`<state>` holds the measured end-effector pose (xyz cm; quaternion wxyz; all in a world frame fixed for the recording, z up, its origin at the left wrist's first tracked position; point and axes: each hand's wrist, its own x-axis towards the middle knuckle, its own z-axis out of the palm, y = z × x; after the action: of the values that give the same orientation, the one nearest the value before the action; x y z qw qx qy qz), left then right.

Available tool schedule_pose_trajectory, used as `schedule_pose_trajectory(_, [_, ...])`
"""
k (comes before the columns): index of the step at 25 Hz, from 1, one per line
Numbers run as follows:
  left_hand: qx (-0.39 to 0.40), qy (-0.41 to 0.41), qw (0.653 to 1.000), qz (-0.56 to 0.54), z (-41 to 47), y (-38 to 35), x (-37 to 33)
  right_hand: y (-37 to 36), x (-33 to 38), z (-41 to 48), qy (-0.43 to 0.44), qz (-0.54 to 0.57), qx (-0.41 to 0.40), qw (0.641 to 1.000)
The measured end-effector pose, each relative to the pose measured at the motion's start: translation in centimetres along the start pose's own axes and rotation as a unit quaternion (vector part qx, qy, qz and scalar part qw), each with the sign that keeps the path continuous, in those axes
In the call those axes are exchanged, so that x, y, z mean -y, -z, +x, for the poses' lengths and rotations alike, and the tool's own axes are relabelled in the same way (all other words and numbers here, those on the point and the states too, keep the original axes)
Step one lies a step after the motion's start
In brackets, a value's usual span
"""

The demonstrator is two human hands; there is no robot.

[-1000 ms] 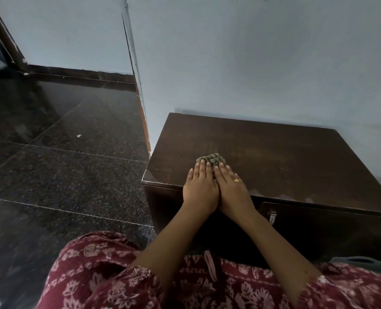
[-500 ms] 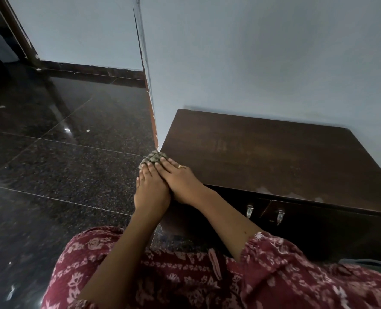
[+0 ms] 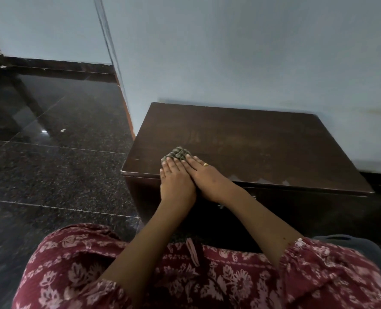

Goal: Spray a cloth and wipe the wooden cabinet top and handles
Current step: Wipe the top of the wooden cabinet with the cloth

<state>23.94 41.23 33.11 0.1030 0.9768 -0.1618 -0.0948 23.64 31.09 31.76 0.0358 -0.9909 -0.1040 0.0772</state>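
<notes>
A dark brown wooden cabinet stands against the pale wall, its flat top facing me. A grey-green checked cloth lies on the top near the front left corner, mostly covered by my fingers. My left hand and my right hand lie flat side by side, both pressing down on the cloth. The right hand wears a gold ring. The cabinet's front handles are largely hidden behind my right forearm; only a small metal glint shows there. No spray bottle is in view.
Dark polished granite floor spreads to the left. A wall corner with an orange edge meets the cabinet's back left. My red floral clothing fills the bottom. A grey object pokes out at the lower right.
Both hands slid the cloth left to the cabinet's front left corner edge, then back right onto the top. The camera view shifted with them.
</notes>
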Motion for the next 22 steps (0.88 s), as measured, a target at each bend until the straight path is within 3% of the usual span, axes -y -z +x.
schedule_pose_trajectory(9, [0.054,-0.167,0.984,-0.021,0.1,-3.7,-13.3,0.6,-10.4,-10.8,-0.194,0.07,0.042,0.978])
schedule_pose_trajectory(16, [0.054,-0.288,0.956,0.0,-0.1,-5.4,-17.0,-0.8,-11.4,-13.8,-0.363,0.097,-0.014,0.927])
schedule_pose_trajectory(19, [0.032,-0.298,0.953,0.038,0.3,-5.2,-15.0,-1.3,-9.9,-12.3,-0.372,0.107,-0.04,0.921])
schedule_pose_trajectory(22, [0.02,-0.263,0.963,0.055,0.8,-4.1,-12.3,-0.9,-8.6,-9.8,-0.313,0.106,-0.031,0.943])
